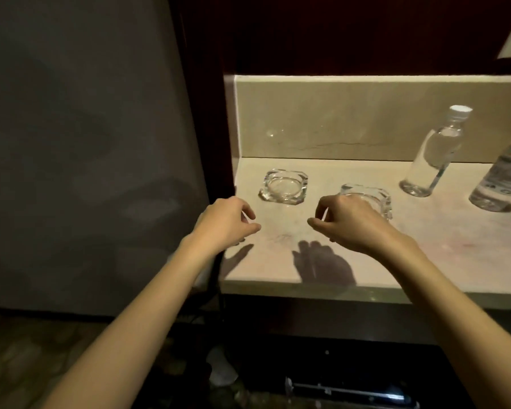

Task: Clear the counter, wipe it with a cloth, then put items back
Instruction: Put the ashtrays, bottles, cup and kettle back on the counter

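Your left hand [229,221] hovers over the near left corner of the surface [396,246], fingers loosely curled and holding nothing; your right hand [353,222] hovers just in front of the right glass ashtray [375,196], fingers half curled, also empty; whether it touches the glass cannot be told. The left glass ashtray [284,186] sits far left, near the back wall; two clear bottles stand at the right, the capped bottle [434,152] and the labelled bottle [499,181]. No cloth is visible. Judge the ashtrays as thick, heavy, rigid, smooth and breakable; grip each across opposite outer walls and lift straight up. Judge the bottles as light and easily tipped; grip each around its mid-body.
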{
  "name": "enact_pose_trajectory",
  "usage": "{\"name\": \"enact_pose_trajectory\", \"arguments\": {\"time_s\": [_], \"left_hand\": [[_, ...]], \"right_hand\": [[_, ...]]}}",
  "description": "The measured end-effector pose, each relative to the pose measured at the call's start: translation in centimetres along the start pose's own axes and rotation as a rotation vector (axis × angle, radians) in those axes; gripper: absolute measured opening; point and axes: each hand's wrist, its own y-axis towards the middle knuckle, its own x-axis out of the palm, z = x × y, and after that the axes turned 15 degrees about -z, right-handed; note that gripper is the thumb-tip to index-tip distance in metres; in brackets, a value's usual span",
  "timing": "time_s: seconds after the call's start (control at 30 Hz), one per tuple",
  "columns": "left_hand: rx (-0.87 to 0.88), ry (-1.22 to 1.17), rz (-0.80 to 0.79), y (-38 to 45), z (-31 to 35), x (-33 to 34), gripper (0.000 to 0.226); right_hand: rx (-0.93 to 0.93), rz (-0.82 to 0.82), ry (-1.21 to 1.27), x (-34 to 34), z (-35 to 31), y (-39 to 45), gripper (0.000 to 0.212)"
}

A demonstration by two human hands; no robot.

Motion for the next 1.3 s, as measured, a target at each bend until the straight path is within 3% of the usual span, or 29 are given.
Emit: {"name": "enact_pose_trajectory", "arguments": {"time_s": [0.3,0.6,1.03,1.3], "left_hand": [[-0.204,0.068,0.006,-9.6,-13.9,-1.3,0.02],[-0.399,0.042,-0.087,-17.2,-28.0,1.1,0.025],[-0.712,-0.042,-0.283,-21.3,-48.2,12.8,0.018],[-0.792,-0.037,-0.364,-19.5,-57.4,21.5,0.038]], "right_hand": [[-0.228,-0.113,-0.106,9.4,-14.8,1.9,0.019],[-0.305,-0.306,-0.146,21.5,-24.8,3.4,0.021],[-0.233,-0.63,-0.051,42.3,-27.0,7.4,0.023],[-0.127,-0.738,-0.024,55.4,-23.8,8.6,0.025]]}}
